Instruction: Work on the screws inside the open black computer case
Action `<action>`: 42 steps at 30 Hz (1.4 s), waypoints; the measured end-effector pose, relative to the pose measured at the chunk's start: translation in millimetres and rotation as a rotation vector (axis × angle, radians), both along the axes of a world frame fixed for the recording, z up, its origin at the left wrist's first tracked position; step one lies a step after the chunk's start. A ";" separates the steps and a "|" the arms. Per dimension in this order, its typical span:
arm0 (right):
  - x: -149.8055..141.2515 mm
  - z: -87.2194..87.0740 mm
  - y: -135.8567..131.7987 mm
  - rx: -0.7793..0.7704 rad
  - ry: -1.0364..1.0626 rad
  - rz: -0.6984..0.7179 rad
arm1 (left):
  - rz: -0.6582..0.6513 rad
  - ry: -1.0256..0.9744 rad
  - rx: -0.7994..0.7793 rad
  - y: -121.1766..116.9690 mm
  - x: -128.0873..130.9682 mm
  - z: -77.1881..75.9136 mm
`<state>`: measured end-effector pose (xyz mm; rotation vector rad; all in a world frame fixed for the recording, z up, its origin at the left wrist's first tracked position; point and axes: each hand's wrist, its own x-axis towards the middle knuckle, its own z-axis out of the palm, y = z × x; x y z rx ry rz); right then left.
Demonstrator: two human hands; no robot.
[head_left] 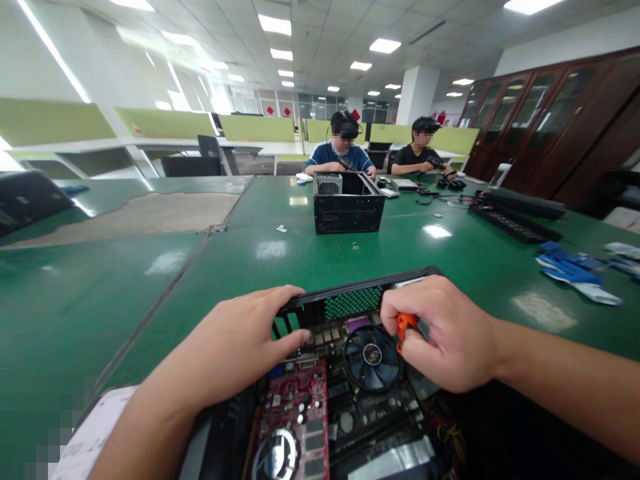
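Note:
An open computer case [357, 287] lies in front of me, its inside facing up. My left hand [235, 347] grips the case's far edge, with the fingers over the rim and the thumb on the inner side. In my right fist [445, 337] is a screwdriver with an orange handle [406, 324]; its tip is hidden behind the hand. That hand is at the far right corner of the case, beside the round cooling fan [373, 355]. A red graphics card [303, 390] sits on the left within the case. Coloured cables [450, 437] show at its lower right.
Another black computer case [349, 212] stands further back on the green table [240, 280]. Two people [340, 153] sit across, handling tools. Blue-and-white gloves [575, 267] and a black panel [515, 223] lie to the right. Papers [95, 433] are at lower left.

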<state>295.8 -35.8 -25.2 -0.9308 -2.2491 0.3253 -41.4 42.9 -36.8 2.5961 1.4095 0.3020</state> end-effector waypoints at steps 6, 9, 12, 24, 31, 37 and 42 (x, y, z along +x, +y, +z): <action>0.0 0.5 -1.2 -0.001 -0.002 0.006 | 0.001 0.016 -0.014 -1.1 -0.4 0.5; 0.3 0.3 -1.4 -0.031 -0.030 -0.003 | 0.002 0.025 -0.013 -1.1 -0.7 1.2; -0.8 0.6 0.1 -0.063 -0.065 -0.018 | 0.002 0.016 -0.015 -0.6 -0.1 2.1; -4.3 5.1 -2.2 -0.292 0.003 0.304 | 0.007 0.000 -0.009 -0.9 -0.2 0.8; -3.0 2.2 -1.1 -0.275 -0.038 0.264 | 0.003 -0.006 -0.012 0.2 0.2 -0.3; -3.2 2.8 -2.9 -0.257 -0.080 0.268 | 0.000 0.002 -0.010 0.5 0.4 -0.2; -2.1 2.7 -2.4 -0.184 -0.040 0.255 | 0.004 0.007 -0.008 0.0 -0.3 -0.6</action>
